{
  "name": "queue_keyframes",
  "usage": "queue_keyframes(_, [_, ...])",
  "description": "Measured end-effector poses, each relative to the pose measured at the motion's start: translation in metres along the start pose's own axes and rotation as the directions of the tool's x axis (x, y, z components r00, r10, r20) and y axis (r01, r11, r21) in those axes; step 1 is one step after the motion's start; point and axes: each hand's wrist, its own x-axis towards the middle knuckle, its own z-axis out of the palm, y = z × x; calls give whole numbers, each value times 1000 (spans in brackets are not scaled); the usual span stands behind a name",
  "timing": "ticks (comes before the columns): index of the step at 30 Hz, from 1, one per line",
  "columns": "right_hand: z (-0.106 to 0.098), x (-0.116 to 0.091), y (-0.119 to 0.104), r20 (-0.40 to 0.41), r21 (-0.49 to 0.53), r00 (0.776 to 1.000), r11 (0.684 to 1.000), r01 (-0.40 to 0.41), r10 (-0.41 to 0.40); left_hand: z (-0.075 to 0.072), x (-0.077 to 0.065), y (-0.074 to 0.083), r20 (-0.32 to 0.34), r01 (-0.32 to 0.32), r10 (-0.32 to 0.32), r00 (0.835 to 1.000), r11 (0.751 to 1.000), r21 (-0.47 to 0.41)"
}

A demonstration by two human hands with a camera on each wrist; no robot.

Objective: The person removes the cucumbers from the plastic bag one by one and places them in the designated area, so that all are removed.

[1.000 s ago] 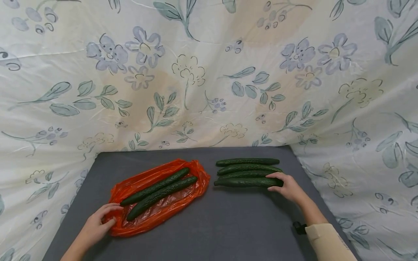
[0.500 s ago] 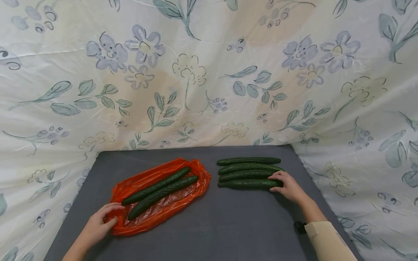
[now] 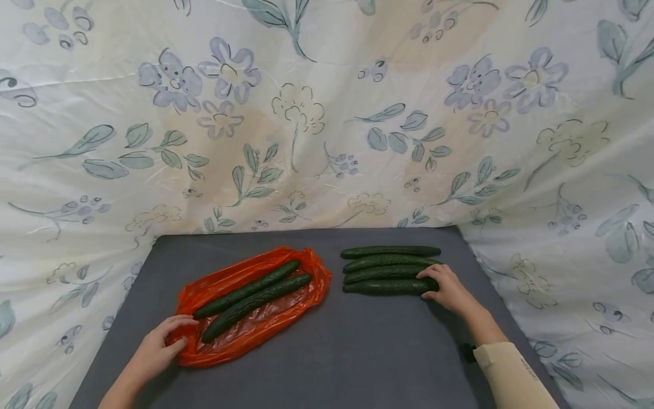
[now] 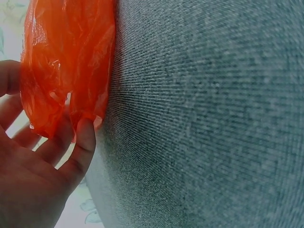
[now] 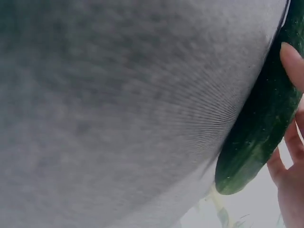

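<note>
My left hand [image 3: 157, 347] is at the near left end of an orange-red plastic bag [image 3: 235, 353]. In the left wrist view, the thumb and fingers pinch the bag's thin edge [image 4: 71, 57]. Two long dark green cucumbers, one nearer [image 3: 255, 307] and one farther [image 3: 245, 288], lie side by side on the bag. On the right, several more cucumbers lie in a row. My right hand [image 3: 449, 289] holds the right end of the nearest one [image 3: 383, 287], thumb on its near side and fingers over it. That cucumber's blunt end [image 5: 237, 175] shows in the right wrist view.
Behind the held cucumber lie the third [image 3: 380, 274], second [image 3: 385, 262] and farthest [image 3: 390, 251] of the row, roughly parallel. The dark grey table [image 3: 332, 352] is edged by a floral cloth [image 3: 327, 142] behind and at both sides.
The nearest cucumber has lowered slightly and lies straighter beside the row, showing more of the one behind it. My right hand has shifted slightly with it; the left hand keeps its place on the bag.
</note>
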Motion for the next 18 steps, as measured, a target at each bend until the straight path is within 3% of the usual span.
queue_keyframes(5, [-3, 9, -12, 25, 7, 999, 999, 40, -40, 2, -1, -1, -12, -11, 12, 1000, 1000, 28])
queue_keyframes(18, [-14, 41, -60, 34, 286, 988, 948, 136, -152, 1, 0, -3, -12, -9, 10, 1000, 999, 43])
